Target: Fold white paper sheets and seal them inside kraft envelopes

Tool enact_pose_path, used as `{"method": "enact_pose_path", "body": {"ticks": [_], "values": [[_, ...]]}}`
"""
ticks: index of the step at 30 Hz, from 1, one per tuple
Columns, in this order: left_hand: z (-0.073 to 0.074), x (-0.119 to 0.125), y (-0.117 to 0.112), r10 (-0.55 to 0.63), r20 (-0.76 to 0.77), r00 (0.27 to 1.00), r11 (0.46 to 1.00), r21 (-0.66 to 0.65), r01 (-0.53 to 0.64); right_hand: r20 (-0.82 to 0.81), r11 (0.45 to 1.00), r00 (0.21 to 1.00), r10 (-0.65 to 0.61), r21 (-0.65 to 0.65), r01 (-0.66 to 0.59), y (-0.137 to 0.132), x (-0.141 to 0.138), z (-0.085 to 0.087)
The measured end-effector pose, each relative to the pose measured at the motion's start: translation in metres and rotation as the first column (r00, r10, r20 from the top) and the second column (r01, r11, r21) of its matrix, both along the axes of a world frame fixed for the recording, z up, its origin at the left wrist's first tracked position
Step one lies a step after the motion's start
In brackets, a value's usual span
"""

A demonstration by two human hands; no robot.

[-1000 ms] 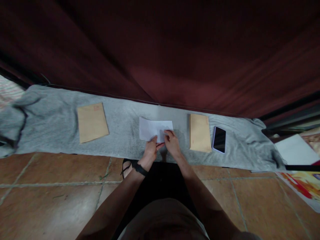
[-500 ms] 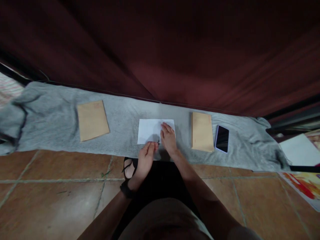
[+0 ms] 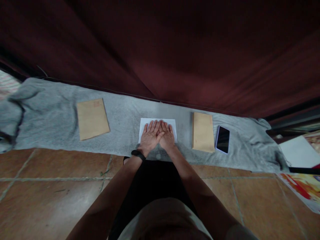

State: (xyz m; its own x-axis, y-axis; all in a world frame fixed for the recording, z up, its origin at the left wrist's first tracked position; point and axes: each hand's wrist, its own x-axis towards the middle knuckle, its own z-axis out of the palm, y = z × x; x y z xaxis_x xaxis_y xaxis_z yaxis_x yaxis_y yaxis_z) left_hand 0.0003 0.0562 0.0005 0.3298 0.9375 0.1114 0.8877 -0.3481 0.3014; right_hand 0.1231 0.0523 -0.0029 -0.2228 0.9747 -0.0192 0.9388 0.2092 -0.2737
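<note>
A white sheet of paper [image 3: 143,124], perhaps folded, lies on the grey cloth [image 3: 125,113] in front of me. My left hand [image 3: 150,135] rests flat on its left half, fingers stretched out. Beside it my right hand [image 3: 166,135] lies flat on the right half, and the two hands touch at the middle, with the left thumb over the right hand. Both are open and cover much of the paper. To the left is a brown envelope [image 3: 93,119]; to the right stands a stack of brown envelopes [image 3: 203,132].
A phone [image 3: 222,139] in a pale purple case lies right of the stack. Dark red curtain [image 3: 160,60] hangs along the cloth's far edge. Tiled floor [image 3: 62,186] shows on my side. White paper and a colourful printed sheet [image 3: 306,186] are at the far right.
My left hand has moved up from the paper's near edge and flattened onto it. My right hand has settled flat beside it. The paper appears slightly further right in view.
</note>
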Motion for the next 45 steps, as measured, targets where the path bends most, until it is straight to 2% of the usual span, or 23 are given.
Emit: {"method": "enact_pose_path", "body": {"ticks": [4,18,23,27,30,33,37,45], "values": [[-0.004,-0.004,0.001,-0.009,-0.022,1.0,1.0,0.018,0.01,0.008,1.0,1.0,-0.01,0.027,0.01,0.0,0.005,0.0],[-0.009,-0.004,0.002,-0.012,-0.061,0.998,1.0,0.028,0.014,0.044,0.979,0.985,-0.166,0.123,0.16,-0.01,0.054,-0.012],[-0.007,-0.003,0.001,-0.006,-0.054,0.999,1.0,0.018,0.007,0.056,0.964,0.971,-0.233,0.142,0.223,-0.013,0.066,-0.008],[-0.006,-0.003,0.001,-0.006,-0.058,0.998,1.0,0.009,0.007,0.021,0.953,0.964,-0.263,0.16,0.257,-0.009,0.056,0.003],[-0.005,-0.003,0.001,-0.011,-0.063,0.998,1.0,0.003,0.011,-0.037,0.984,0.99,-0.135,0.111,0.139,-0.001,0.037,0.009],[-0.003,-0.004,0.0,-0.022,-0.063,0.998,1.0,-0.002,0.022,-0.07,0.998,0.997,-0.024,0.055,0.028,0.004,0.019,0.008],[-0.002,-0.006,0.001,-0.016,-0.057,0.998,1.0,-0.009,0.016,-0.055,0.998,0.998,-0.04,0.049,0.043,0.004,0.013,0.001],[-0.004,-0.023,0.007,0.084,-0.056,0.995,0.996,0.015,-0.084,-0.014,0.993,0.996,-0.088,0.073,0.089,0.001,0.028,-0.005]]}}
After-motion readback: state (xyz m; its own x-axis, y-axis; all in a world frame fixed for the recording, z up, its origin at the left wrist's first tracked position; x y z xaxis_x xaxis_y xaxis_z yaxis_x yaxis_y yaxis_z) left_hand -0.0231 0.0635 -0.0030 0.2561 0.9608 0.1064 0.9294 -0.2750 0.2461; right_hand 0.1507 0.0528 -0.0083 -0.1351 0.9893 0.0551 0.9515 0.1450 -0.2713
